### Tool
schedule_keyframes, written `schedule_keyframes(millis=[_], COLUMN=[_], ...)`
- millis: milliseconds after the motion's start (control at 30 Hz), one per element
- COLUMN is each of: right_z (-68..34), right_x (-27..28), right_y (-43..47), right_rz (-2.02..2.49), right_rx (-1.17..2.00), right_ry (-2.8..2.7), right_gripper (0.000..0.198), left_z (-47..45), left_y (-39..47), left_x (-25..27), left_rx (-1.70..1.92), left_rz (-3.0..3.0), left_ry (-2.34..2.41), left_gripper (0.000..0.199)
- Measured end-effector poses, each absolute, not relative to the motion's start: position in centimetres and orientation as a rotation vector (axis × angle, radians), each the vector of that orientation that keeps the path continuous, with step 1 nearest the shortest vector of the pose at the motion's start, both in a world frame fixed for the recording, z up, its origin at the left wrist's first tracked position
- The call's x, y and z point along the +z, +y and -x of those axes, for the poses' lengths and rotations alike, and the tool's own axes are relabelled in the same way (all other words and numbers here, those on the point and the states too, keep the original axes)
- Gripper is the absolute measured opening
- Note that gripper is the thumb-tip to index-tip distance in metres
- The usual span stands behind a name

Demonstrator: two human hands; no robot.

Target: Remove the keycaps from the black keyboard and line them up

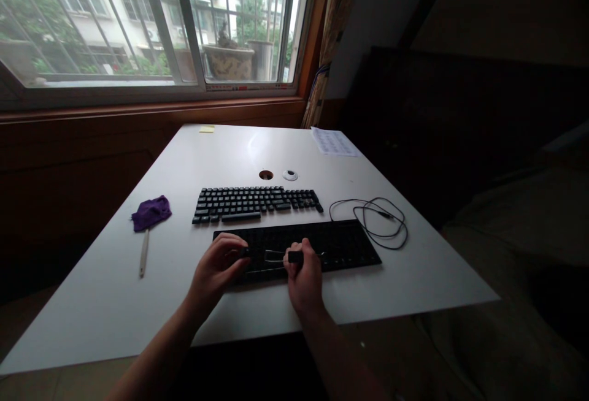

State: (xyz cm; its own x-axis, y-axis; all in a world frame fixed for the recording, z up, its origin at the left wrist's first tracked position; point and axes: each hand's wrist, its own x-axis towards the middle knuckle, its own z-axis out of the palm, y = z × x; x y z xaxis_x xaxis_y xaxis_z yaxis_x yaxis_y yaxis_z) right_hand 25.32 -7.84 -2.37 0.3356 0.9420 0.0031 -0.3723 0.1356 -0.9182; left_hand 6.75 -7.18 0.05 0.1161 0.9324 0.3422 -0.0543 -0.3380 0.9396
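Both hands work at a black keyboard

Your right hand [304, 272] is closed in a fist around a black-handled metal wire tool [275, 257], its loop reaching left above the long, black, rectangular keyboard [352, 251]. Your left hand [223, 261] curls, thumb and fingers nearly meeting, over the keyboard's left part; whether it grips anything cannot be told.

Beyond the window, a patterned plant pot [229, 62] holds a dark plant.

The keyboard lies near the front edge of your white, smooth-topped bench [257, 315], with a strip of white surface between. More white surface stretches toward the far edge, broken by a round hole [265, 175] and a white round cover [289, 175].

Rows of small black keycaps [239, 202] sit just behind the keyboard. A thin black looped cable [399, 238] takes up room at right; a purple cloth [151, 212] on a pale stick [144, 254] lies at left.
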Motion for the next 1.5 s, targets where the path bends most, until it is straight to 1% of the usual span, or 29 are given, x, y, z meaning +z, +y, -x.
schedule_keyframes(millis=[167, 300, 400, 500, 667, 833, 1033, 1233, 1300, 1433, 1500], right_z=[-26.7, -28.5, -29.6, -29.9, -29.5, -28.9, -28.4, -28.5, -29.1, -30.4, -30.8], right_x=[-1.4, 0.1, 0.9, 1.6, 2.0, 1.2, 1.0, 1.6, 1.7, 1.4, 1.0], right_y=[-8.2, -7.4, -6.3, -4.9, -2.0, 0.4, 1.0, 1.6, 2.2, 3.8, 4.4], right_rz=[1.187, 1.129, 1.083, 1.035, 0.962, 0.907, 0.878, 0.861, 0.900, 1.140, 1.290], right_rx=[0.770, 0.466, 0.355, 0.330, 0.331, 0.395, 0.420, 0.420, 0.402, 0.334, 0.297], right_ry=[-1.070, -1.356, -1.580, -1.779, -1.943, -2.065, -2.134, -2.182, -2.183, -2.222, -2.282], right_gripper=[0.041, 0.032, 0.023, 0.019, 0.011, 0.013, 0.018, 0.015, 0.014, 0.010, 0.008], left_z=[-5.0, -3.8, -3.7, -4.4, -5.7, -6.0, -5.4, -5.7, -5.8, -5.7, -5.7], left_y=[-6.1, -4.5, -3.2, -1.9, 0.4, 1.7, 1.9, 1.8, 1.5, 1.1, 1.1], left_x=[0.0, 0.0, 0.3, 0.6, 0.3, -0.7, -1.9, -1.5, -1.2, -0.7, -0.8], left_rx=[1.198, 1.113, 1.067, 1.028, 0.977, 1.038, 1.067, 1.067, 1.111, 1.072, 1.013], left_rz=[-1.472, -1.516, -1.563, -1.623, -1.714, -1.714, -1.751, -1.861, -1.830, -1.960, -2.084], left_ry=[0.954, 0.972, 0.968, 0.949, 0.928, 0.877, 0.867, 0.957, 1.008, 1.111, 1.103], left_gripper=[0.019, 0.024, 0.023, 0.021, 0.024, 0.026, 0.026, 0.026, 0.028, 0.018, 0.016])
